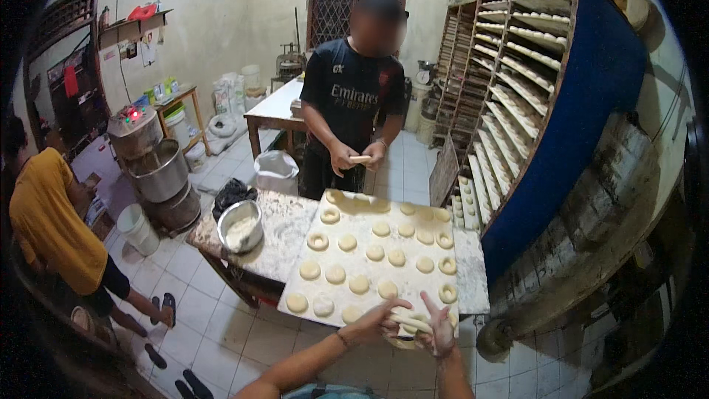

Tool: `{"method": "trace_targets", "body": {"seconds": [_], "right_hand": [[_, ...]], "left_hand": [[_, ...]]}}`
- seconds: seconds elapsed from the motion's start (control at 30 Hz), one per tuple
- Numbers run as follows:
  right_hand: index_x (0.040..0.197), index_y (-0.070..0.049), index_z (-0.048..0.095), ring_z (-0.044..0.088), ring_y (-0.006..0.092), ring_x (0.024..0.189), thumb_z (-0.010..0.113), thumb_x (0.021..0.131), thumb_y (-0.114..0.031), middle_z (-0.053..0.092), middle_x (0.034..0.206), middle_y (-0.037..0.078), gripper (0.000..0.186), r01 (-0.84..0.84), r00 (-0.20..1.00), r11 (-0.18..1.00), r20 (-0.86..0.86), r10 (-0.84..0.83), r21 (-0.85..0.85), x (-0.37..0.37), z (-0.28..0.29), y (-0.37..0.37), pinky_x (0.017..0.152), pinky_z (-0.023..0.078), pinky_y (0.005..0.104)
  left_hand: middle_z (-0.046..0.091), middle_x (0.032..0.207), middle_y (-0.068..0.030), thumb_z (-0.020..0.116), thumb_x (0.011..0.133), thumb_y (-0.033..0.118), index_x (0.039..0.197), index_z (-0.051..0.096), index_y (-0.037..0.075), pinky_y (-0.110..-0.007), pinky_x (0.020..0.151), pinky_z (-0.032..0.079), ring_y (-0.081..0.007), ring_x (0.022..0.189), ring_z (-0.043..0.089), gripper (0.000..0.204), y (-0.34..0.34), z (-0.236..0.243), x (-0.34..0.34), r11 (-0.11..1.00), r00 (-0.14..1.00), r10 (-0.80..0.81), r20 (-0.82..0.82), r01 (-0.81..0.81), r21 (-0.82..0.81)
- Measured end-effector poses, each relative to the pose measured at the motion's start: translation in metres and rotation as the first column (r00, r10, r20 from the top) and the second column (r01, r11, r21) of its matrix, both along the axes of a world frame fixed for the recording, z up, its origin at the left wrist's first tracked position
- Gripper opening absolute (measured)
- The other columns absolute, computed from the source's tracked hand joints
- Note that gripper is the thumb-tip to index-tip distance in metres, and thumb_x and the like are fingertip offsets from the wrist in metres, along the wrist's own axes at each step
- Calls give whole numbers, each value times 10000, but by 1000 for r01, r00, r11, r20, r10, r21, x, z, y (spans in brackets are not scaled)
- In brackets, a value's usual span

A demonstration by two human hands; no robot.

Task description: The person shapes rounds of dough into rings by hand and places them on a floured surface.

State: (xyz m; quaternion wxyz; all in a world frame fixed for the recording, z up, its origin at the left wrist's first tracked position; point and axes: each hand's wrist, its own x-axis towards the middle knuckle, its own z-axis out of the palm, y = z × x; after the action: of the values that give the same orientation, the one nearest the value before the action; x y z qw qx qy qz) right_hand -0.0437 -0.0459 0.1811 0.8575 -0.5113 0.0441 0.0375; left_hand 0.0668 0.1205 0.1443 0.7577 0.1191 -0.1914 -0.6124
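Both my hands hold a piece of pale dough [410, 321] above the near edge of a floured board [413, 285]. My left hand [378, 323] pinches its left side, and my right hand [441, 329] grips the other side with a finger stretched forward. The dough looks pulled out between them; its underside is partly hidden. Across the board lie several flat dough rounds [335, 274]. Dough rings [317, 241] with holes stand along its left and right sides.
Under the board is a floured table [284, 214], with a metal bowl [257, 235] of flour at left. Opposite, a co-worker [353, 96] holds a small dough piece. A tray rack [509, 81] stands at right. Another person [55, 214] stands left, by a mixer [159, 170].
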Motion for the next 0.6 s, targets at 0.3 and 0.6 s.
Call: {"method": "trace_targets", "body": {"seconds": [0.3,0.6], "right_hand": [[1021,-142,485,249,70,364,445,898,-277,359,536,-30,187,381,896,776,-407,-176,503,161,-46,179,367,282,220],[1230,-104,373,558,192,755,342,934,-318,541,948,132,366,-41,859,704,-335,387,709,111,-110,130,687,480,346]], "left_hand": [[500,770,-80,392,846,399,1064,447,43,-302,542,425,-169,492,428,421,136,-28,67,645,439,741,-509,-678,354],[538,993,-89,412,906,362,1269,326,116,-275,625,471,-174,832,546,447,130,-51,81,672,891,443,98,-403,622]]}}
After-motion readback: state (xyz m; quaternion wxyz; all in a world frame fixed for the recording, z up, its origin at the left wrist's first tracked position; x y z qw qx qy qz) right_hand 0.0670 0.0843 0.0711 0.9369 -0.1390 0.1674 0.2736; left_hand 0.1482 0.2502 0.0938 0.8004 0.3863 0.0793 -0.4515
